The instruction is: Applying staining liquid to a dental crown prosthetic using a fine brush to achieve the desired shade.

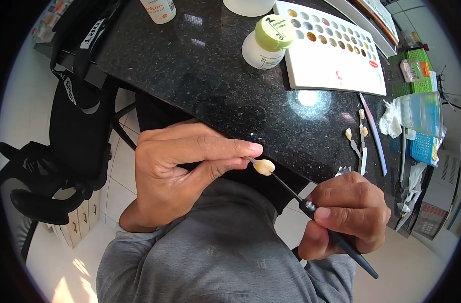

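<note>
My left hand (190,166) pinches a short stem with a small cream tooth-shaped piece (264,167) on its end, held just past the dark counter's front edge. My right hand (347,217) is closed round a slim black brush (357,260) with a thin metal neck and a fine dark tip, which meets the tooth piece or lies very close to it. On the counter to the right lie several tooth-shaped tabs on stems (364,131) beside a long slim pinkish-blue strip (373,134).
The black stone counter (180,76) holds a white palette (336,70) of colored wells, a green-lidded jar (263,53) and a white bottle (157,7). At right are a glass container (417,113), crumpled tissue (389,118) and plastic baskets (425,151). A black chair (71,141) stands at left.
</note>
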Demonstrator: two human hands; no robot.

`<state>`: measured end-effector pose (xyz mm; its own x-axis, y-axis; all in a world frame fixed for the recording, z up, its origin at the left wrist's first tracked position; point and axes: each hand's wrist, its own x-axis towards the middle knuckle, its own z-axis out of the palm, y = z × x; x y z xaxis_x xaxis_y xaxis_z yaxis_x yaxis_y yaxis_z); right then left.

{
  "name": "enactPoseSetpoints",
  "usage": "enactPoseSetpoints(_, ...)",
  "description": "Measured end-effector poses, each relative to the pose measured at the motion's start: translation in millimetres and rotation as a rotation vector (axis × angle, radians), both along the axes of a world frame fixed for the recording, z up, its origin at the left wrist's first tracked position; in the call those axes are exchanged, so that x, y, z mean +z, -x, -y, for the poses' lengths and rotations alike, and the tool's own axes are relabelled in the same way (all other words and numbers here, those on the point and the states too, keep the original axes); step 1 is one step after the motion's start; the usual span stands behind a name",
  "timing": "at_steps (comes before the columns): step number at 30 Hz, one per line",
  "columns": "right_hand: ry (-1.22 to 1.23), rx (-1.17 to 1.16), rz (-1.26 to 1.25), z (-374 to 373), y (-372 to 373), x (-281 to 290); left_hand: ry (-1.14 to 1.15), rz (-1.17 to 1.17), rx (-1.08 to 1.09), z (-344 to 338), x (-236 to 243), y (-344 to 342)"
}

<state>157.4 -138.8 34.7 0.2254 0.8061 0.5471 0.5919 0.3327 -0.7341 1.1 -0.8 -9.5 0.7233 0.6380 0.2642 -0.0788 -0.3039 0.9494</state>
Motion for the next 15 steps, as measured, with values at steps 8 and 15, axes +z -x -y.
enactPoseSetpoints(8, -0.001, -0.017, 0.014, 0.7, 0.2, -0.7, -0.019, 0.004, 0.002, -0.4, -1.4, 0.0)
enactPoseSetpoints(15, -0.004, 0.004, 0.005, 2.5, -2.1, -0.9, -0.009, 0.021, 0.008, 0.4, -1.2, -0.6)
